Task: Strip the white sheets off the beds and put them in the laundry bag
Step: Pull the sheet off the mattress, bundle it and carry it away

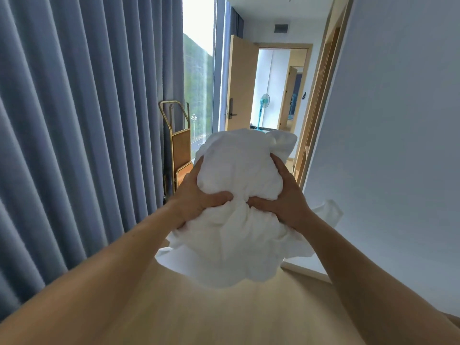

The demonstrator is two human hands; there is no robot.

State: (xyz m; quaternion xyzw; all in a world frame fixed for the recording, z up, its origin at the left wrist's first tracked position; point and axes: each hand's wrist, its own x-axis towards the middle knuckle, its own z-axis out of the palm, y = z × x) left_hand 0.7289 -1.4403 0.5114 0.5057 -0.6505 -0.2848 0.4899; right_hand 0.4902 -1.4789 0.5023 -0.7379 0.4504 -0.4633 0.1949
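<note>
A bunched-up white sheet (236,195) hangs in front of me at chest height, held out over the wooden floor. My left hand (196,195) grips its left side, thumb dug into the cloth. On the other side my right hand (283,195) grips it too, thumb pressed in next to the left thumb. Loose folds of the sheet droop below both hands, and one corner trails out to the right. No bed and no laundry bag is in view.
Blue-grey curtains (82,120) run along the left. A gold-framed luggage trolley (178,150) stands by the window just left of the sheet. A pale wall (398,145) closes the right side. Ahead, an open door (240,85) leads to a hallway with a teal fan (263,103).
</note>
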